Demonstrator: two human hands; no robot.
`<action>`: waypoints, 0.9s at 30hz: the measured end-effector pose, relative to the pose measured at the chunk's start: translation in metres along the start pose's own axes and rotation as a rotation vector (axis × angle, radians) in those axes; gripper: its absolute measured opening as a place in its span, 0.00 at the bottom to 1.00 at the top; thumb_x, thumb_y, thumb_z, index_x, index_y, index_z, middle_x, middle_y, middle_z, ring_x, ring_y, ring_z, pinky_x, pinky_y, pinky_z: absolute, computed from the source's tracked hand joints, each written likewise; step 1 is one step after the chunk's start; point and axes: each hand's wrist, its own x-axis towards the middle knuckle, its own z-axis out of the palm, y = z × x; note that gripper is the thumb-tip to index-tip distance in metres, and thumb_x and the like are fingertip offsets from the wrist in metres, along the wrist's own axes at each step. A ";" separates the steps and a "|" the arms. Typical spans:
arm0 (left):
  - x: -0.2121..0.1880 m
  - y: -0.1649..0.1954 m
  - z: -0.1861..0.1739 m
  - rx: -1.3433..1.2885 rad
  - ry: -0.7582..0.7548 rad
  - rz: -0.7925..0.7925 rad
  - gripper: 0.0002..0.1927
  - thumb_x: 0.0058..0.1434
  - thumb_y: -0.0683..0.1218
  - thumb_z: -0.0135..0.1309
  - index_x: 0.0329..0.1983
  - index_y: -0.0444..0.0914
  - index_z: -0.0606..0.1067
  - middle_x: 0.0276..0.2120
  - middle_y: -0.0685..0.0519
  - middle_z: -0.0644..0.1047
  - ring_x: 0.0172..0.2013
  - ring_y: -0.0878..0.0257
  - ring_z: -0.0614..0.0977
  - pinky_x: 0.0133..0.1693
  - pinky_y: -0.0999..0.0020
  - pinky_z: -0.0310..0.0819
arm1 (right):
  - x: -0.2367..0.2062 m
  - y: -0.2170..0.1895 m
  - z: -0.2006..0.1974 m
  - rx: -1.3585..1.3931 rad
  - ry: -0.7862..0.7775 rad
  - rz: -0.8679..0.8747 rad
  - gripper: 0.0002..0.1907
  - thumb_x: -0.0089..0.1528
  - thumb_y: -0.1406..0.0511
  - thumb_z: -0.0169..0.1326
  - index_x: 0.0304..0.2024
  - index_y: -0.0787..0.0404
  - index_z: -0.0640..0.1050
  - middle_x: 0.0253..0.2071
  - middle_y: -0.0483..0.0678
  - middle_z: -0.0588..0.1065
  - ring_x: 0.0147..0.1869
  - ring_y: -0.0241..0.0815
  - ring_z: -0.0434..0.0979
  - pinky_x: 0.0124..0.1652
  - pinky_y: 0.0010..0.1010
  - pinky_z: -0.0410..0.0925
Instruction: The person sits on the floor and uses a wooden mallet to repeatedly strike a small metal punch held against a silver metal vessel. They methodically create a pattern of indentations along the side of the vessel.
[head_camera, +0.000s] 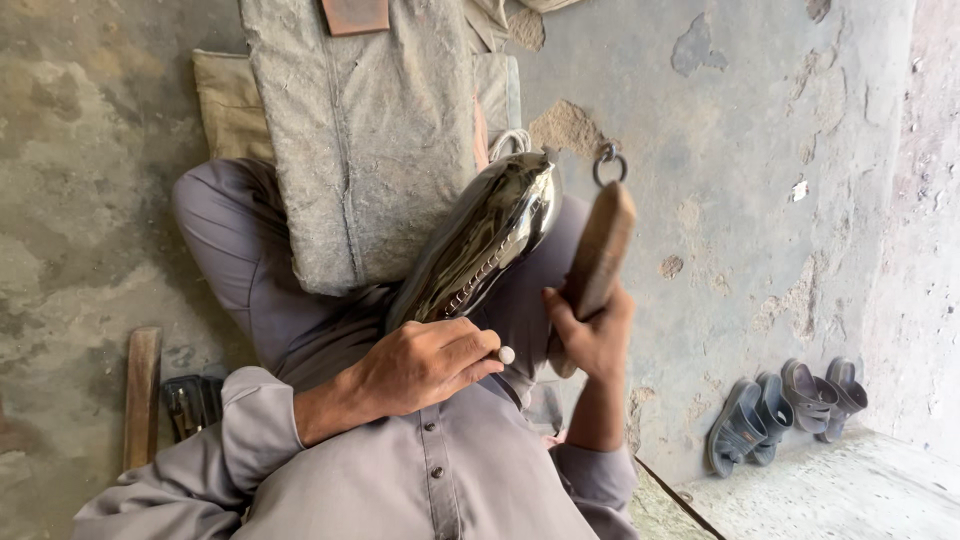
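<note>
Both hands closed on tools over a polished metal piece.

The left hand is clenched around a thin punch (only its pale butt shows), tip hidden against the shiny metal piece resting on the lap. The right hand grips a wooden mallet just beside it. A grey felt pad lies beyond; sandals sit well apart.

A shiny, polished metal piece — long, curved, with a row of small notches along one edge — is lying tilted across the lap. Beside it, a wooden mallet is standing upright — an iron ring at its top.
</note>
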 end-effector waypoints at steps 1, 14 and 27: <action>0.000 0.001 0.000 -0.001 0.003 -0.027 0.13 0.64 0.46 0.63 0.46 0.36 0.73 0.31 0.53 0.76 0.27 0.62 0.81 0.28 0.68 0.80 | -0.001 0.001 0.004 0.003 0.034 0.049 0.14 0.55 0.67 0.63 0.40 0.67 0.75 0.33 0.50 0.78 0.34 0.39 0.79 0.36 0.33 0.75; -0.007 -0.002 0.015 0.175 0.079 -0.061 0.16 0.65 0.50 0.61 0.48 0.36 0.74 0.33 0.50 0.78 0.29 0.58 0.83 0.28 0.65 0.80 | -0.005 0.013 -0.004 0.118 0.044 0.034 0.14 0.52 0.67 0.64 0.38 0.67 0.77 0.30 0.45 0.76 0.35 0.35 0.75 0.37 0.29 0.70; -0.009 0.002 0.001 -0.171 0.439 -0.177 0.10 0.71 0.44 0.59 0.47 0.35 0.71 0.37 0.52 0.80 0.33 0.66 0.83 0.34 0.71 0.81 | -0.008 0.035 -0.008 0.298 -0.018 0.001 0.13 0.57 0.72 0.61 0.43 0.71 0.76 0.34 0.51 0.79 0.35 0.42 0.81 0.38 0.31 0.76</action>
